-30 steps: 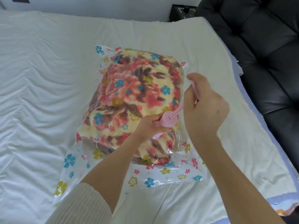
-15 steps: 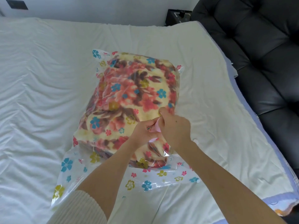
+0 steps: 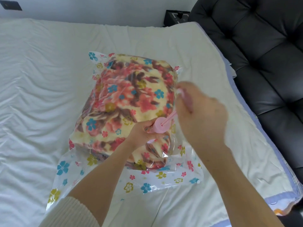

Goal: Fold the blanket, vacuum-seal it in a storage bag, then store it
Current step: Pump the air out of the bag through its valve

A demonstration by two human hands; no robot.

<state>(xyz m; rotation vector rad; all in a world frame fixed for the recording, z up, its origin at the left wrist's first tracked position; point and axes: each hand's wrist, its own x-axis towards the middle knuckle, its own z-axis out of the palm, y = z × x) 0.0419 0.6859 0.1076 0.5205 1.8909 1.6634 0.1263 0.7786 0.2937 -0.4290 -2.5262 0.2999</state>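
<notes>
Our left hand [image 3: 142, 131] grips the pump [image 3: 159, 127] steady on the storage bag [image 3: 164, 179]; our right hand [image 3: 202, 115] grasps its plunger [image 3: 169, 118] to draw air.

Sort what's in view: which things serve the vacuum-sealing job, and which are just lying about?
In use: blanket, storage bag, pink pump, left hand gripping its barrel, right hand holding its handle.
Lying about: black sofa, black box, wall plate.
</notes>
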